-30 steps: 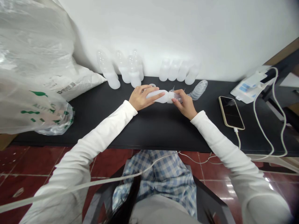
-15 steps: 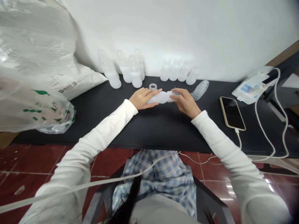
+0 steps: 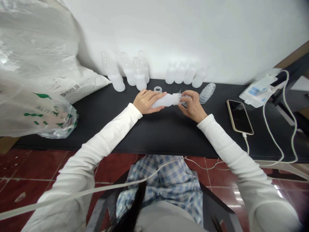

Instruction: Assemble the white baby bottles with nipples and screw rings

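A frosted white bottle (image 3: 162, 101) lies sideways above the black table, my left hand (image 3: 147, 102) wrapped round its body. At the bottle's neck end, my right hand (image 3: 191, 105) has its fingers closed around a small clear piece (image 3: 184, 99) next to the white collar (image 3: 176, 99); its exact shape is partly hidden by the fingers. Just behind the bottle sits a clear ring (image 3: 158, 89). To the right of my right hand, clear nested domed covers (image 3: 207, 93) lie tilted on the table.
Several capped bottles (image 3: 140, 75) stand by the wall at back left, several uncapped ones (image 3: 181, 73) further right. Large plastic bags (image 3: 43, 93) fill the left side. A phone (image 3: 240, 116) with a cable and a white pouch (image 3: 257, 90) lie at the right.
My right hand's fingers have shifted slightly right, off the collar and onto the clear piece, so more of the collar shows. My left hand has hardly moved.
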Motion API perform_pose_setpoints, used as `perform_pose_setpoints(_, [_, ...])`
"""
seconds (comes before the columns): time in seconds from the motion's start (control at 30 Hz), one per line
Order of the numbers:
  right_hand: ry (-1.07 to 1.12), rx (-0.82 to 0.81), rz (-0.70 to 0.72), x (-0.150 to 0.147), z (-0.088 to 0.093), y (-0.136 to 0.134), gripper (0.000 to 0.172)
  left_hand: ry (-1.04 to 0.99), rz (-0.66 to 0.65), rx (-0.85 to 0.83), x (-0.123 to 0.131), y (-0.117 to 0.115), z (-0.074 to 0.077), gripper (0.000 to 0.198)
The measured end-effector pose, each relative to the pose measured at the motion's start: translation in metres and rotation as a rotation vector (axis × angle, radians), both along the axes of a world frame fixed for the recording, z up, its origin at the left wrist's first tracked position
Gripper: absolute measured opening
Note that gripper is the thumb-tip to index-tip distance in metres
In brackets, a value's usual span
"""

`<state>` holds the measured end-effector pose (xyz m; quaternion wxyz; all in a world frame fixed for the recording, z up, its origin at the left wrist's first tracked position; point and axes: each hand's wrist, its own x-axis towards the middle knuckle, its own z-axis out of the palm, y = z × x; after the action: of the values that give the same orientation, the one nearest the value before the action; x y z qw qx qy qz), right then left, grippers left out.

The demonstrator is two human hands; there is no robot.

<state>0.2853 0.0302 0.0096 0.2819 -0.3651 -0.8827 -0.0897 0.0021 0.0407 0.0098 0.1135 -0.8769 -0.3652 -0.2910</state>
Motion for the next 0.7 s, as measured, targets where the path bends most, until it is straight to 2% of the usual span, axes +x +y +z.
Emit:
perform_pose_setpoints(0.1, [0.055,0.002,0.019,0.0003,0.0026,-0.0010,0.050,-0.011,0.023,-0.027,-0.0002,0.0001,-0.0006,0.061])
perform_pose_setpoints(0.17, [0.087,-0.030,-0.007,0.0007,0.0048,-0.0016,0.058,-0.006,0.035,-0.055,0.0004,0.0000,-0.0013,0.055])
perform_pose_setpoints(0.3, [0.089,-0.140,-0.091,0.0018,0.0065,-0.0003,0.053,-0.012,0.065,-0.093,0.0011,-0.0003,-0.0021,0.044])
perform_pose_setpoints(0.4, [0.068,-0.169,-0.102,0.0017,0.0066,0.0013,0.049,-0.025,0.072,-0.077,-0.0004,0.0000,-0.0008,0.045])
perform_pose_setpoints(0.5, [0.091,-0.104,-0.095,0.0004,0.0074,0.0008,0.045,-0.039,0.079,-0.046,-0.0019,0.0009,0.0009,0.056])
perform_pose_setpoints(0.63, [0.080,0.041,-0.096,-0.0001,0.0042,-0.0014,0.021,-0.050,0.062,-0.014,-0.0009,0.0028,-0.0008,0.072])
perform_pose_setpoints(0.7, [0.088,0.113,-0.100,0.0021,-0.0006,-0.0007,0.023,-0.057,0.052,-0.016,-0.0011,0.0038,-0.0027,0.072])
